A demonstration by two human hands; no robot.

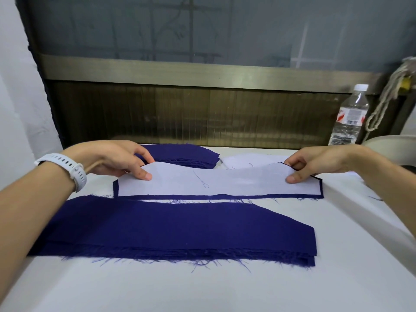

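1. Desk (247,289) – white-covered and flat; it carries all the cloth.
2. Near stack of navy pieces (171,230) – lies closest to the person, edges frayed. It sits just in front of the work, with a thin strip of desk between them.
3. White interfacing (225,182) – a long strip laid on a matching navy piece (220,196), which shows only as a narrow dark border along the front and the ends. The pair lies mid-desk, between the near stack and the far navy stack (186,155).
   - Judgement: very light, thin and limp. The interfacing looks a little stiffer than the cloth but would likely sag or fold if lifted by one end. The two layers could slide apart, and the raw edges shed thread.
4. Left hand (117,161) and right hand (315,163) – one at each far corner of the strip.
   - Each thumb lies on top of the white layer and the fingers (295,178) curl beneath it, clamped in a pinch.
   - Whether the navy layer is also caught, I cannot tell for certain.
5. Hold points, as a judgement: both ends together, kept taut and low, as here. Avoid the frayed front edge.
6. Water bottle (350,115) – upright at the far right, well apart from the work.
7. Loose thread (202,182) – lies on the interfacing near its middle.
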